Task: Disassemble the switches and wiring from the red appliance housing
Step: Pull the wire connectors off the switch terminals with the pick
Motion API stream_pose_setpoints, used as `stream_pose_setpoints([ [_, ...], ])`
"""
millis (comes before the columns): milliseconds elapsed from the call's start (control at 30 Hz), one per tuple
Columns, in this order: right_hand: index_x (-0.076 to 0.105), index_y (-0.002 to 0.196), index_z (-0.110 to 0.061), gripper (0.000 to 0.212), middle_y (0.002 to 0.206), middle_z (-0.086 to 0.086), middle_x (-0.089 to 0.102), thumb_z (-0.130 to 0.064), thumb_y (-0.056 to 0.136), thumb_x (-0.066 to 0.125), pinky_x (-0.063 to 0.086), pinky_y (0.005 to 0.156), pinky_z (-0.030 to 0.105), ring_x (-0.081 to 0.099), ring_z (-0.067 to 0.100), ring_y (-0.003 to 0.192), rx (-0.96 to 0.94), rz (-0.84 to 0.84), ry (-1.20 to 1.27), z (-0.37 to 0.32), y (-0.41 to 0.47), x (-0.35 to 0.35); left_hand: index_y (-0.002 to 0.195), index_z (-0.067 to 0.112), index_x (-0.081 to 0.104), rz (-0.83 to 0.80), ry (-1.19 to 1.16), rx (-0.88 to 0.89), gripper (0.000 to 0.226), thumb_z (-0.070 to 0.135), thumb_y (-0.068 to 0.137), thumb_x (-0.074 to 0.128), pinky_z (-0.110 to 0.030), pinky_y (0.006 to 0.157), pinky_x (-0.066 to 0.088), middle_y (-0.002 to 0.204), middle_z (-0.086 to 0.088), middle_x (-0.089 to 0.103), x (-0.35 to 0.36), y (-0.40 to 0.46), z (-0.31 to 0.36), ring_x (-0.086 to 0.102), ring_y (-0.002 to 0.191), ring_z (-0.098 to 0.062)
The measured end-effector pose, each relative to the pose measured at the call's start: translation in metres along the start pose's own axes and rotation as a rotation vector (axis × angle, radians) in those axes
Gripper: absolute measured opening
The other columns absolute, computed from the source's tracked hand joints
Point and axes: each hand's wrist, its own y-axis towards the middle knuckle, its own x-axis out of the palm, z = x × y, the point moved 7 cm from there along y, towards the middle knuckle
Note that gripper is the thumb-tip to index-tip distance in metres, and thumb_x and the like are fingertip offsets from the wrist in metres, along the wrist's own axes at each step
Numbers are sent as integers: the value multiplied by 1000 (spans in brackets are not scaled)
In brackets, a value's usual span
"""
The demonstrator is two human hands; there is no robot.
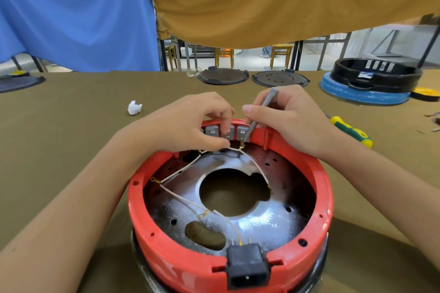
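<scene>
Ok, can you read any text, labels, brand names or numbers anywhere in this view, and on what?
None can be read.
Red housing: no print visible.
Grey switches: small marks, too small to read.
Black power socket: no legible marking.
Black housing at far right: pale label, blurred.

The red housing [319, 200] is cut off by the bottom edge

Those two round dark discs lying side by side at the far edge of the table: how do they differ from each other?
The left disc has a plain surface with no holes that I can make out; the right disc shows a scatter of small round holes. A clear glassy object sits right by the left disc's edge, while nothing like it sits beside the right disc. Both are dark, flat, round, similar in size, and lie on the olive cloth-covered table.
</scene>
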Motion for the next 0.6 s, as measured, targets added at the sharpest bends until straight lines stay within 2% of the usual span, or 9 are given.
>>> stream_pose_setpoints([
  [67, 71, 76, -7, 22, 61, -2, 64, -21, 93, 68, 44, 64, 29, 55, 10, 60, -37, -1, 45, -2, -1, 1, 82, 32, 57, 20, 34, -13, 24, 28, 75, 80, -30, 99, 46, 117, 10, 59, -5, -1, -2, 58, 112, -4],
  [133, 72, 80, -8, 18, 66, -2, 67, -19, 93, 68, 45, 65, 28, 58, 12, 62, -60, -22, 25, -3, -1, 2, 84, 37, 54, -16, 101, -59, 29, 33, 73, 81, -32, 93, 48, 109, 11, 58, -6, -3, -7, 59, 107, -5],
  [233, 73, 81, -12, 15, 64, -8, 63, -21, 93, 69, 39, 60, 23, 50, 4, 56, -67, -60, -43, -3, 1, 1, 88, 36, 56, -74, 184, -65, 27, 34, 76, 80, -32, 83, 47, 96, 14, 59, 0, -3, -11, 57, 93, -5],
  [267, 73, 81, -11, 16, 63, -9, 63, -21, 93, 69, 38, 58, 23, 50, 5, 54, -62, -58, -37, -3, 2, -1, 88, 35, 57, -81, 183, -56, 25, 33, 77, 80, -32, 81, 46, 95, 14, 59, 1, -3, -11, 56, 90, -4],
  [333, 73, 82, -7, 17, 67, -1, 69, -19, 93, 69, 43, 59, 30, 58, 15, 57, -56, -54, -11, -2, 3, -5, 88, 36, 59, -81, 140, -42, 24, 31, 78, 80, -30, 81, 47, 96, 15, 60, 1, -3, -10, 57, 90, -3],
  [367, 73, 82, -6, 17, 69, 2, 70, -18, 93, 69, 43, 60, 29, 59, 15, 59, -61, -64, -6, -3, 2, -5, 87, 36, 59, -76, 111, -35, 24, 30, 77, 80, -28, 80, 47, 97, 16, 61, 1, -3, -9, 58, 90, -2],
  [433, 72, 80, -5, 16, 66, -1, 67, -16, 92, 69, 38, 59, 17, 54, 3, 56, -76, -112, -18, -3, 0, -1, 87, 36, 60, -72, 60, -7, 25, 27, 76, 81, -23, 77, 47, 98, 16, 62, 2, -3, -6, 58, 89, -2],
  [500, 72, 79, -8, 16, 65, -4, 63, -16, 92, 70, 36, 59, 16, 51, 3, 56, -97, -152, -59, -5, -1, 3, 88, 34, 61, -79, 43, 34, 26, 25, 76, 82, -24, 78, 47, 99, 14, 62, 5, -3, -1, 59, 90, -4],
  [600, 73, 79, -13, 14, 71, -2, 67, -20, 91, 70, 45, 61, 25, 59, 10, 65, -144, -158, -142, -9, -2, 2, 86, 34, 67, -95, 41, 66, 20, 28, 76, 84, -29, 89, 47, 105, 15, 61, 9, -1, 2, 59, 97, -2],
])
